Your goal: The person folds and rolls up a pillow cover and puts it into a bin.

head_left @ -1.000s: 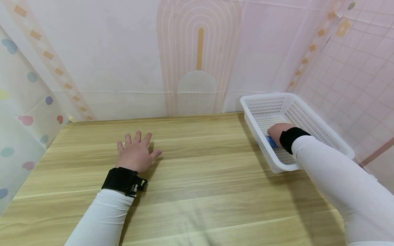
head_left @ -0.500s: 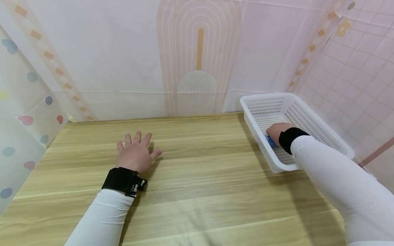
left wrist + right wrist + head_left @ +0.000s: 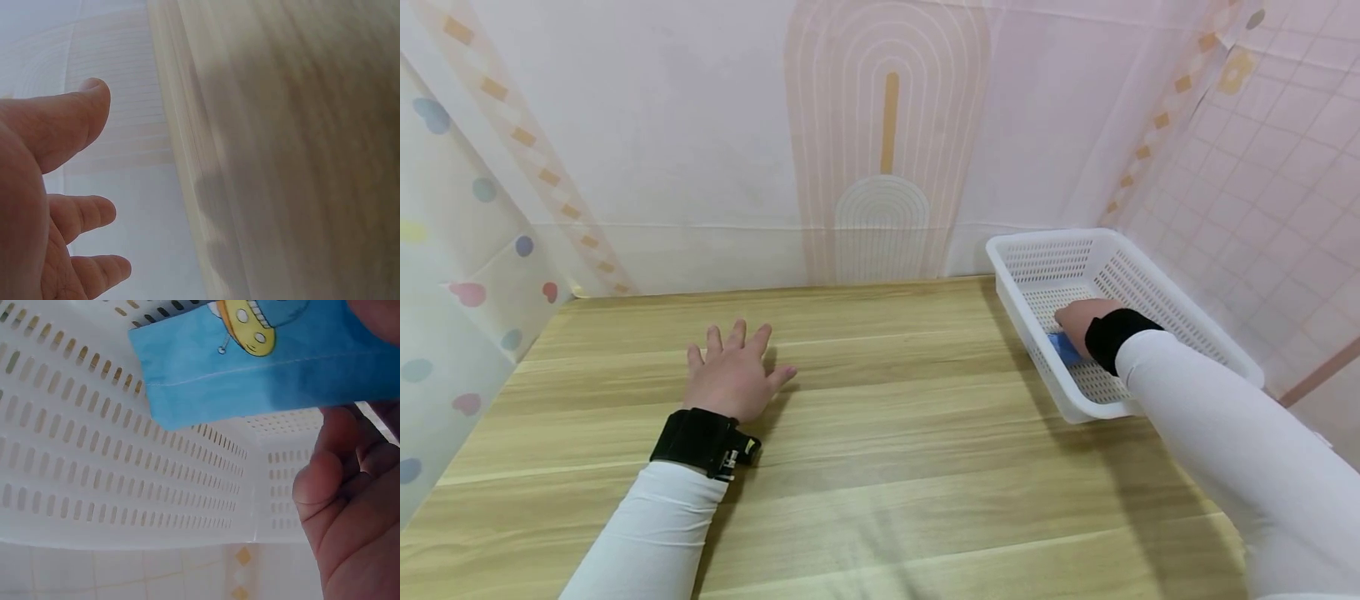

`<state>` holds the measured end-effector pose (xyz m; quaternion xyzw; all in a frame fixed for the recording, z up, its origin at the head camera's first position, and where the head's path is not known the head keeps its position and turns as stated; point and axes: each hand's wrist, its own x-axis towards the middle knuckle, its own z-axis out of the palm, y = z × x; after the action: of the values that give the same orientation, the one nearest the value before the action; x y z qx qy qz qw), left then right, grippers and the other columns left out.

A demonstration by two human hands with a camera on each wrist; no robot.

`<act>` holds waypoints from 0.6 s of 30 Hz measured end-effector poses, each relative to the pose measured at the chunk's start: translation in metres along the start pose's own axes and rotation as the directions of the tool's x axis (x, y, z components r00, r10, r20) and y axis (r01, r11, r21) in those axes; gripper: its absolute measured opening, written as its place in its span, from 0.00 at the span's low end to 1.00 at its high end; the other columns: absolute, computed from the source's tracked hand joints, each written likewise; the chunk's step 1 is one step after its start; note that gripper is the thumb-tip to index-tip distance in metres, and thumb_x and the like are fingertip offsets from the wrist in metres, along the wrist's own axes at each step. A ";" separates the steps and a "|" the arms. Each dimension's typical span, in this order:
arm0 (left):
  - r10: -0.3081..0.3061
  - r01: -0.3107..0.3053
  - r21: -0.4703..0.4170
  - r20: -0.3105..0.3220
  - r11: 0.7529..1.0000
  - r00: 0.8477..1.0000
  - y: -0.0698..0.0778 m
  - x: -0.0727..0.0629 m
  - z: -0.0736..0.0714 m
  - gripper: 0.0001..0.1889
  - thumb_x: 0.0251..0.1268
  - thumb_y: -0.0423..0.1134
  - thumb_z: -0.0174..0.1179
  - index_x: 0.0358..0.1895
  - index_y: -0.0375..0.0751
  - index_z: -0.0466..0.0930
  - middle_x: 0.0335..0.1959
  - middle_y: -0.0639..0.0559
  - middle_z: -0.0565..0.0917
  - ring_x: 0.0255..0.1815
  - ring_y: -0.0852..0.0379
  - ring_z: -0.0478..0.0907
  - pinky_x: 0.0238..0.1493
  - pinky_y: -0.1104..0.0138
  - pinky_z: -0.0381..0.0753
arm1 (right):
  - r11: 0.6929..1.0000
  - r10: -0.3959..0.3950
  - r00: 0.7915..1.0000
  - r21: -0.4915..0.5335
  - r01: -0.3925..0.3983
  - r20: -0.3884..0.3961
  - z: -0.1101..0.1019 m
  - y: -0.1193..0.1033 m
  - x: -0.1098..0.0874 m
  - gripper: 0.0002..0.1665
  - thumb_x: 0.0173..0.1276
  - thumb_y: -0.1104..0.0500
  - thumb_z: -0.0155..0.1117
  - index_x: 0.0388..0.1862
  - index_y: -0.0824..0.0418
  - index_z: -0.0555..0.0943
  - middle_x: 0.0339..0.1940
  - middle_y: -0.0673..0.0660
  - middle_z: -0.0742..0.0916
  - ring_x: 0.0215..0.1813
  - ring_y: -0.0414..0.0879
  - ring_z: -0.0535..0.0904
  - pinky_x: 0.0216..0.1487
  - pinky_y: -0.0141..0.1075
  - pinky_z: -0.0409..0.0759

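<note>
At the right of the head view, my right hand (image 3: 1081,323) reaches down into a white perforated plastic basket (image 3: 1013,310). It holds a light blue cloth pouch (image 3: 1064,347) with a stitched edge. In the right wrist view the pouch (image 3: 206,375) shows a yellow cartoon print, with the thumb at its upper side and curled fingers (image 3: 319,481) below; its far end is out of frame. My left hand (image 3: 730,382) is over the wooden table, palm down, fingers spread, holding nothing. The left wrist view shows its thumb (image 3: 69,125) and two fingers stretched out.
The wooden table (image 3: 880,433) runs back to a pale printed wall cloth (image 3: 715,125). A pink grid-patterned cloth (image 3: 1292,158) stands right beside the basket. On the left hangs a cloth with coloured dots (image 3: 467,333).
My right hand has shifted slightly right inside the basket, and more of the blue pouch shows beside it. The head view has tilted a little. My left hand stays in place.
</note>
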<state>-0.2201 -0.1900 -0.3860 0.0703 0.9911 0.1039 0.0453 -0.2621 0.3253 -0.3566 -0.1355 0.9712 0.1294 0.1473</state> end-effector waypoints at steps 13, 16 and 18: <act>0.008 -0.008 0.009 0.012 1.000 1.000 0.005 0.004 -0.002 0.48 0.77 0.72 0.46 0.86 0.44 0.48 0.86 0.28 0.43 0.83 0.18 0.33 0.76 0.24 0.33 | 0.975 0.092 0.986 0.212 -0.062 -0.137 -0.040 0.001 -0.007 0.20 0.68 0.71 0.55 0.58 0.71 0.80 0.47 0.69 0.88 0.42 0.59 0.84 0.50 0.55 0.82; 0.010 -0.010 0.019 0.005 1.000 1.000 0.005 0.008 -0.004 0.49 0.76 0.74 0.44 0.87 0.45 0.47 0.86 0.29 0.44 0.83 0.19 0.32 0.76 0.24 0.33 | 0.955 0.131 0.974 0.287 -0.074 -0.185 -0.051 0.000 -0.010 0.23 0.70 0.69 0.50 0.62 0.73 0.79 0.55 0.74 0.86 0.51 0.67 0.84 0.56 0.59 0.80; 0.016 -0.016 0.030 -0.004 0.999 1.000 0.007 0.011 -0.006 0.50 0.75 0.76 0.42 0.87 0.45 0.48 0.86 0.29 0.44 0.83 0.19 0.33 0.76 0.24 0.33 | 0.940 0.151 0.966 0.332 -0.075 -0.210 -0.059 -0.002 -0.013 0.26 0.72 0.67 0.48 0.66 0.73 0.76 0.62 0.76 0.83 0.61 0.71 0.81 0.63 0.62 0.78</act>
<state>-0.2311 -0.1830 -0.3798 0.0786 0.9920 0.0893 0.0412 -0.2642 0.3093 -0.2979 -0.0675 0.9960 -0.0387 0.0450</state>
